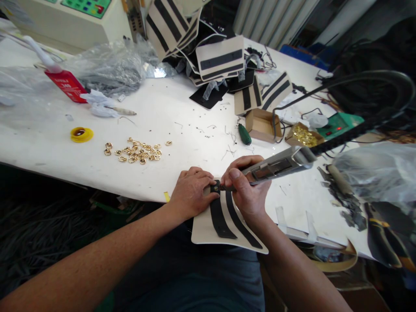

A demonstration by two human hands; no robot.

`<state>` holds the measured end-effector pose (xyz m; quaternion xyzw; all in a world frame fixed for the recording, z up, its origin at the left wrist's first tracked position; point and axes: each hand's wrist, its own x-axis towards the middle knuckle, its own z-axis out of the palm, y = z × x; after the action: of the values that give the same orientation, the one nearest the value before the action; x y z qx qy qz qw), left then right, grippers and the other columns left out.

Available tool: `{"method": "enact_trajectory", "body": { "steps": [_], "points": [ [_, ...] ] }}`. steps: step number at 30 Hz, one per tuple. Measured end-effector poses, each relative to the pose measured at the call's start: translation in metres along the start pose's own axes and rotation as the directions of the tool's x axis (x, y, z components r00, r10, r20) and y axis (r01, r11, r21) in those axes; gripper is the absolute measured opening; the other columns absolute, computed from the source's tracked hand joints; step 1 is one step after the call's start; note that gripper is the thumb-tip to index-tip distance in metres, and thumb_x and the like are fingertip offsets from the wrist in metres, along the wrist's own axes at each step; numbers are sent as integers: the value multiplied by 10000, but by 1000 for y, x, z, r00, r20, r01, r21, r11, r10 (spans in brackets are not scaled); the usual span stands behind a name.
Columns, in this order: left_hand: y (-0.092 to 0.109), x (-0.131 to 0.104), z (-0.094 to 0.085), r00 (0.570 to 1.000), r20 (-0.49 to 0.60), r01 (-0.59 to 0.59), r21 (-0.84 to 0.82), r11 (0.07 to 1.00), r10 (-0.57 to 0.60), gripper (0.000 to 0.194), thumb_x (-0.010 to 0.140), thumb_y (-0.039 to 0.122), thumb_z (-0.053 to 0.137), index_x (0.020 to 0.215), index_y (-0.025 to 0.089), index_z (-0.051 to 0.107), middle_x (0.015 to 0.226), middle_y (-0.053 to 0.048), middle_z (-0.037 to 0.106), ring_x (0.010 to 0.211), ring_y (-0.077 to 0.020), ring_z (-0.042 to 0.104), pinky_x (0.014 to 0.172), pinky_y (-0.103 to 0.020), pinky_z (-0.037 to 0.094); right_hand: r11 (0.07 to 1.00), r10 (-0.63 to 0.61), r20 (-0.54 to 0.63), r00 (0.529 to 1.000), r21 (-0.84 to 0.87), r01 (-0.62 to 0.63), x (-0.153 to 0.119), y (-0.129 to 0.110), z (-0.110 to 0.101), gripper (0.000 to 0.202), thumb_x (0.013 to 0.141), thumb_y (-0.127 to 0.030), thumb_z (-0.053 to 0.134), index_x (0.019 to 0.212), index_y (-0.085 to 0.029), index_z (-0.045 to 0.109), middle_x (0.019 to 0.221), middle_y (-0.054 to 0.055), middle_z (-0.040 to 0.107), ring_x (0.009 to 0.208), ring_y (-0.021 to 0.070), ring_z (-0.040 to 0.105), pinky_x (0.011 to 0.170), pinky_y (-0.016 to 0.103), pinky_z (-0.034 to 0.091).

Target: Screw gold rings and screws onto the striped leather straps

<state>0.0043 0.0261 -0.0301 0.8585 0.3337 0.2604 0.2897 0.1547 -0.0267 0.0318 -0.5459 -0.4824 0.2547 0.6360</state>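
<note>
A beige panel (201, 229) with black strips lies across the table's front edge and overhangs my lap. My left hand (193, 193) grips its far end, fingers and thumb on either side of a small black tab (215, 187) with a metal fastener in it. My right hand (248, 186) is wrapped round a silver powered screwdriver (282, 162), held at a low slant with its tip at the tab. Whether the tip touches the fastener I cannot tell. Left of my hands lies a loose pile of small gold-coloured metal links (139, 151).
Similar panels (221, 58) are heaped at the back. A red glue bottle (66, 84), a yellow ring-shaped item (82, 134), a cardboard box (263, 125) and a green object (244, 134) stand around. Black-handled pliers (386, 238) lie right. A dark cable (357, 130) arches from the screwdriver.
</note>
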Motion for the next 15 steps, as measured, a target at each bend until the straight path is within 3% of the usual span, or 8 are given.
{"method": "enact_trajectory", "body": {
  "steps": [15],
  "points": [
    [-2, 0, 3, 1000, -14, -12, -3, 1000, 12, 241, 896, 434, 755, 1066, 264, 766, 1197, -23, 769, 1206, -281, 579, 982, -469, 418, 997, -66, 122, 990, -28, 70, 2, 8, 3, 263, 844, -387, 793, 837, -251, 568, 717, -38, 600, 580, 136, 587, 543, 293, 530]
  ]
}}
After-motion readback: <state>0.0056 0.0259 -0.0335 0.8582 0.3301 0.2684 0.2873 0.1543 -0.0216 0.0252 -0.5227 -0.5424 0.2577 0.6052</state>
